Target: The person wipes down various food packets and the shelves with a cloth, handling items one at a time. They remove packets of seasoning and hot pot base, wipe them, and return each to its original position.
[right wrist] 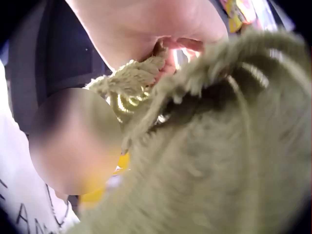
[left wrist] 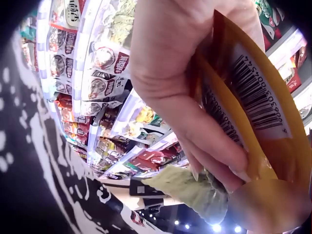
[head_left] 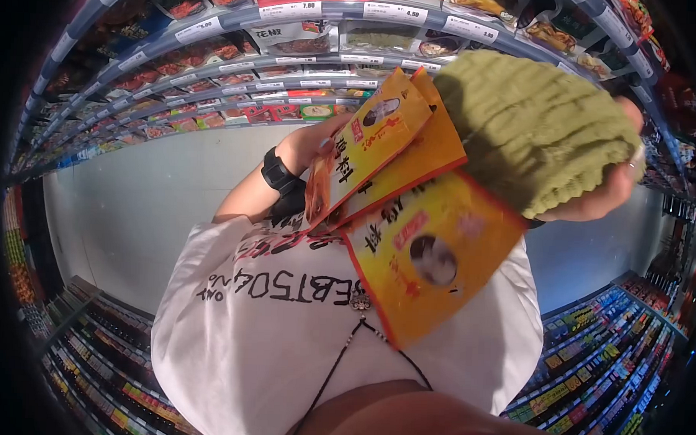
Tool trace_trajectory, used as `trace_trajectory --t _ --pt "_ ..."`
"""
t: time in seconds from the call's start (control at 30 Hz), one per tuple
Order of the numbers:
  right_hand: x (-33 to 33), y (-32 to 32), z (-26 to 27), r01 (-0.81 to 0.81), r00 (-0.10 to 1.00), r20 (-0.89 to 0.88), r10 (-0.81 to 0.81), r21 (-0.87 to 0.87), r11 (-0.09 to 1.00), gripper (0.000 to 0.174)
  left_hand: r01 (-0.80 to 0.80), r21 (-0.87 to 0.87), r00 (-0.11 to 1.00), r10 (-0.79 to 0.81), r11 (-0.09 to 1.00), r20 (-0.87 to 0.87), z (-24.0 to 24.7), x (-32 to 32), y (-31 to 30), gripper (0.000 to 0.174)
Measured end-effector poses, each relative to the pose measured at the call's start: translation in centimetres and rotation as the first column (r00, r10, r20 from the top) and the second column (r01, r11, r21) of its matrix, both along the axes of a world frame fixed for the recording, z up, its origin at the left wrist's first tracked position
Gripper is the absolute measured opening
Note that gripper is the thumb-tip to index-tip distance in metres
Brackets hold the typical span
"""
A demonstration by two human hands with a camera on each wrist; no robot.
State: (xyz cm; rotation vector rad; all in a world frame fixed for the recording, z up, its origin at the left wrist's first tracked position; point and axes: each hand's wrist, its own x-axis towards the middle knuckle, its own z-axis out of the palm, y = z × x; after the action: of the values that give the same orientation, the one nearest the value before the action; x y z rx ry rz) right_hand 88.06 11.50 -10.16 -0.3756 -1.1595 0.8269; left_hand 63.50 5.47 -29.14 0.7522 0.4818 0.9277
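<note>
My left hand (head_left: 306, 145), with a dark watch (head_left: 277, 171) on its wrist, grips yellow food packets. A front packet (head_left: 366, 134) overlaps a second packet (head_left: 436, 148), and a third packet (head_left: 406, 296) hangs lower, over my shirt. In the left wrist view, the fingers lie along packet backs with barcodes (left wrist: 261, 92). On the other side, my right hand (head_left: 613, 192) holds a green fuzzy bag (head_left: 535, 124) at its ruffled edge. The right wrist view has that bag (right wrist: 209, 161) close up, its opening dark, with the fingers partly hidden behind the ruffled edge.
Ahead stand store shelves (head_left: 284, 62) filled with packaged foods, with price tags (head_left: 395, 12) along their edges. Pale floor (head_left: 141, 203) lies below. More stocked shelves (head_left: 588, 379) are behind me on both sides.
</note>
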Motion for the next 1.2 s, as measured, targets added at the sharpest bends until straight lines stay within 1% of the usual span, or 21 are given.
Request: trace_trajectory --t 0.03,0.13,0.23,0.37,0.43,0.47,0.53,0.57,0.6,0.63,0.67,0.73,0.8,0.83,0.87,0.93,0.97,1.0,1.07,1.1,1.2 --pt "0.2 -0.6 0.2 0.066 0.998 -0.024 -0.065 0.026 0.998 0.046 -0.056 -0.119 0.998 0.055 0.991 -0.012 0.2 0.2 0.0 0.088" --pt "-0.7 -1.4 -1.3 0.167 0.986 -0.019 -0.166 0.094 0.982 0.048 -0.045 -0.219 0.987 0.078 0.975 0.141 2.6 0.7 0.0 0.077" --pt "-3.0 -2.0 -5.0 0.151 0.988 0.035 -0.153 0.063 0.987 0.051 0.254 -0.186 0.955 -0.215 0.949 0.204 2.6 3.1 -0.7 0.073" --pt "-4.8 -2.2 -6.5 0.028 1.0 -0.012 -0.028 0.007 1.0 0.054 0.325 -0.158 0.926 -0.281 0.932 0.251 -0.4 3.0 -0.3 0.074" --pt "-4.5 -1.9 -6.8 -0.081 0.996 -0.035 0.082 0.012 0.997 0.053 0.266 -0.105 0.96 -0.273 0.958 -0.055 0.1 2.5 0.0 0.075" --pt "-4.5 -1.7 -6.8 -0.135 0.99 -0.046 0.135 0.013 0.991 0.052 0.276 -0.108 0.958 -0.282 0.955 -0.051 0.1 2.6 -0.1 0.075" --pt "-4.7 -1.3 -6.4 -0.066 0.998 -0.019 0.064 -0.118 0.991 0.049 0.228 -0.073 0.972 -0.231 0.971 -0.042 0.1 2.6 0.1 0.072" --pt "-4.9 -1.2 -6.9 -0.061 0.991 -0.13 0.036 -0.191 0.98 0.044 0.237 -0.067 0.97 -0.241 0.969 -0.044 0.1 2.7 0.2 0.072" --pt "-4.9 -0.6 -7.0 -0.054 0.991 -0.131 0.029 -0.186 0.981 0.044 0.252 -0.132 0.965 -0.238 0.959 0.114 0.1 2.8 0.3 0.074" --pt "-5.0 -0.1 -6.8 0.102 0.99 -0.07 -0.123 -0.245 0.964 0.044 0.273 -0.194 0.939 -0.217 0.942 0.269 0.0 2.9 0.4 0.076" --pt "-5.1 -0.1 -6.4 0.11 0.984 -0.099 -0.151 -0.332 0.937 0.043 0.3 -0.255 0.892 -0.176 0.919 0.416 0.0 3.0 0.3 0.078" --pt "-5.2 0.4 -5.5 0.153 0.961 -0.147 -0.234 -0.425 0.892 0.043 0.248 -0.243 0.921 -0.15 0.938 0.358 0.6 3.1 0.1 0.086" --pt "-4.2 0.9 -4.8 0.239 0.945 -0.133 -0.3 -0.347 0.907 0.043 0.095 -0.156 0.98 -0.065 0.983 0.188 0.9 3.0 -0.1 0.074" --pt "-3.6 0.9 -4.4 0.291 0.936 -0.116 -0.332 -0.278 0.916 0.043 0.087 -0.095 0.962 -0.059 0.992 0.265 0.7 2.9 0.2 0.071" --pt "-2.6 0.8 -3.9 0.349 0.926 -0.086 -0.368 -0.178 0.92 0.043 0.085 -0.092 0.963 -0.058 0.992 0.262 0.9 2.5 0.4 0.071" --pt "-1.5 -0.4 -3.2 0.417 0.909 0.007 -0.418 0.037 0.908 0.042 -0.087 -0.089 0.996 0.085 0.992 -0.021 2.3 1.6 0.9 0.067" --pt "-1.0 -1.1 -2.8 0.416 0.898 0.089 -0.43 0.144 0.898 0.042 -0.2 -0.111 0.98 0.196 0.973 -0.044 3.5 1.7 1.1 0.063" --pt "-0.7 -1.7 -2.7 0.383 0.877 0.209 -0.433 0.24 0.892 0.042 -0.202 -0.108 0.979 0.198 0.973 -0.044 3.7 1.7 0.9 0.063" --pt "-1.0 -2.8 -2.7 0.236 0.75 0.516 -0.415 0.377 0.896 0.041 -0.338 -0.145 0.932 0.352 0.93 0.088 3.8 1.5 0.8 0.063" --pt "-1.2 -3.5 -2.7 0.132 0.659 0.644 -0.388 0.408 0.903 0.041 -0.336 -0.096 0.931 0.345 0.937 0.117 3.4 1.1 0.8 0.058" --pt "-2.0 -3.2 -4.7 -0.106 0.446 0.855 -0.264 0.344 0.933 0.041 -0.372 -0.154 0.926 0.378 0.915 0.012 1.2 0.7 1.4 0.055"
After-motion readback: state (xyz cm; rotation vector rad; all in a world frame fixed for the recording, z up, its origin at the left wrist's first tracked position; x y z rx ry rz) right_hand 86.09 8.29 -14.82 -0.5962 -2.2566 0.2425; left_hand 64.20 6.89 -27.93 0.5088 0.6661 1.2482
